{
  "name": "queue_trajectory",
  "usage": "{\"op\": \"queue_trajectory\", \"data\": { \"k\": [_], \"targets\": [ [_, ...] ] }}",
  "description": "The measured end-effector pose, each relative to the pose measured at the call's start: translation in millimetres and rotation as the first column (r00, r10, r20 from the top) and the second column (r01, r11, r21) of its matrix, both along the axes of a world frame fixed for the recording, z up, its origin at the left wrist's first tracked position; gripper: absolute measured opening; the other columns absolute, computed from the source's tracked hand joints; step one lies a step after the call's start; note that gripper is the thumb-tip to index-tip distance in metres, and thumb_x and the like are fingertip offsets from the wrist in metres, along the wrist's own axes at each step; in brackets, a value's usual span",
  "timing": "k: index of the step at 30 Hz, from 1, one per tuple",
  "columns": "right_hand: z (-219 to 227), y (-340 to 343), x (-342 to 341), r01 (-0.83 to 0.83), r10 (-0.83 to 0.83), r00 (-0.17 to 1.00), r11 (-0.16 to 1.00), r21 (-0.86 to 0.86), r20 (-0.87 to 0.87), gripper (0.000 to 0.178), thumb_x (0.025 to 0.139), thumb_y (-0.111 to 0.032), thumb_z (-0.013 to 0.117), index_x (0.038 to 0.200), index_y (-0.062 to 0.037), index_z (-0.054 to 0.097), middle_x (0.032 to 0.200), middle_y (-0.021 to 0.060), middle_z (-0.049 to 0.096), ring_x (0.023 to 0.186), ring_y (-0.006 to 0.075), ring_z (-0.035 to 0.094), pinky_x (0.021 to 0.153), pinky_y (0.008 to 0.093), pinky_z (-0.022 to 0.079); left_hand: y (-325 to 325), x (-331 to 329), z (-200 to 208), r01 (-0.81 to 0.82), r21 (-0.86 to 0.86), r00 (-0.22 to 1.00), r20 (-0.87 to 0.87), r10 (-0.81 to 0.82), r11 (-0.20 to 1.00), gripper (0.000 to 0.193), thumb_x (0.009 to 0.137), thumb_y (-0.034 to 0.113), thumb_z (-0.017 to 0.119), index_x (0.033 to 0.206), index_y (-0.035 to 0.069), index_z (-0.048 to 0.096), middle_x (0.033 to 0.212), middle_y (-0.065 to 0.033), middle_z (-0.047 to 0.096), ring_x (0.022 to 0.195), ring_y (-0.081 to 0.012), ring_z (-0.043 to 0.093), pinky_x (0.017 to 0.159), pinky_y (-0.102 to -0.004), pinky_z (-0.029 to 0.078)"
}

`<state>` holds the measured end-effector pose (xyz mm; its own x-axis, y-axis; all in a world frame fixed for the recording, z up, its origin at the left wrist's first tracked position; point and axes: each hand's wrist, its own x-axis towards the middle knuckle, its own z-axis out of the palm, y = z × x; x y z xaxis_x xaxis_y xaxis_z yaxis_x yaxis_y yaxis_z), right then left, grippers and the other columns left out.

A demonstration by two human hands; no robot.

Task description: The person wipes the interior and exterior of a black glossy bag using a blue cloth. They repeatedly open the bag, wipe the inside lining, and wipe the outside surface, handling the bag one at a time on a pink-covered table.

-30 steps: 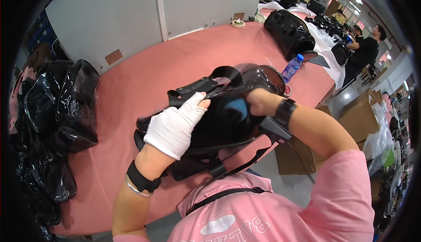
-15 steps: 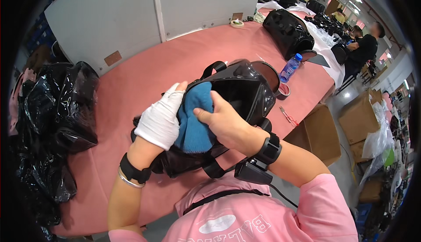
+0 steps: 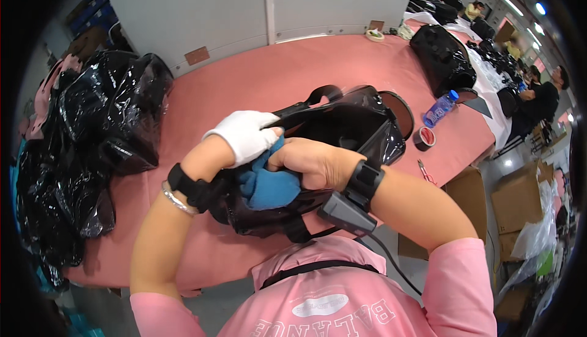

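Note:
A glossy black bag (image 3: 351, 117) lies on the pink-covered table in front of me, its wide opening facing up. My left hand (image 3: 244, 135), in a white glove with bare fingertips, is closed at the near left part of the opening, on the upper end of a blue cloth (image 3: 272, 189). Bare and curled, my right hand (image 3: 309, 161) grips the same cloth close beside it; most of its fingers are hidden. The rest of the cloth is bunched below both hands against the bag's near side. A black strap (image 3: 298, 230) hangs at the bag's near edge.
More shiny black bags (image 3: 104, 123) are piled at the left. Right of my bag are a blue-capped bottle (image 3: 440, 109), a tape roll (image 3: 424, 138) and red-handled scissors (image 3: 426, 172). Another black bag (image 3: 441, 59) stands farther back. Cardboard boxes (image 3: 468, 202) stand beside the table; people sit beyond.
The cloth has gone from spread out to bunched up. My left hand has turned over toward the right, and my right hand has curled in lower. The view has shifted left.

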<state>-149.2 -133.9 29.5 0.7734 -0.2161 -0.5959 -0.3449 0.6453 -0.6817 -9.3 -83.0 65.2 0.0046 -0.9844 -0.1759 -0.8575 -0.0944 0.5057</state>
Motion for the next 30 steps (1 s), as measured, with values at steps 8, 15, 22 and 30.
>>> {"op": "queue_trajectory", "data": {
  "k": [8,15,22,30],
  "targets": [
    [-5.6,-23.8,6.7,-0.523,0.624,0.781,0.662,-0.538,0.009,0.042,0.072,0.005,0.055,0.114,0.0023,0.056,0.107,0.0129,0.062,0.093,0.0209,0.064,0.077,0.0305,0.054,24.5,-9.8,-18.6,0.25,-0.367,0.878,0.477,-0.05,0.896,0.019,0.077,0.015,0.058,0.095,0.014,0.065,0.08,-0.0107,0.063,0.074,-0.0317,0.062,0.063,-0.0427,0.051],
    [81.1,-108.9,-135.6,-0.204,0.266,0.964,0.776,-0.596,0.017,0.045,0.073,-0.001,0.056,0.117,0.007,0.053,0.102,0.0131,0.062,0.088,0.0201,0.062,0.077,0.0307,0.053,15.1,16.4,-6.5,0.44,-0.549,0.763,0.646,0.028,0.711,0.018,0.074,0.009,0.058,0.09,0.016,0.064,0.071,-0.0062,0.058,0.063,-0.027,0.056,0.058,-0.0378,0.047],
    [77.6,-122.3,-248.1,0.474,-0.395,0.881,0.718,-0.51,0.262,0.049,0.069,0.002,0.048,0.118,0.0017,0.048,0.096,0.0104,0.06,0.079,0.0192,0.062,0.07,0.0305,0.055,-41.5,45.4,18.1,0.525,-0.388,0.655,0.752,-0.069,0.757,0.014,0.078,0.01,0.052,0.088,0.015,0.06,0.078,-0.006,0.062,0.071,-0.0257,0.063,0.063,-0.0374,0.049],
    [-36.7,-107.8,-281.0,-0.092,-0.142,0.942,0.762,-0.641,-0.303,0.034,0.075,-0.008,0.052,0.107,0.0014,0.056,0.097,0.016,0.064,0.091,0.0231,0.063,0.077,0.0353,0.052,-181.0,17.7,47.8,0.454,-0.356,0.593,0.805,0.021,0.817,0.011,0.082,0.009,0.05,0.086,0.009,0.06,0.088,-0.0142,0.063,0.085,-0.033,0.063,0.074,-0.0404,0.051]
  ]
}}
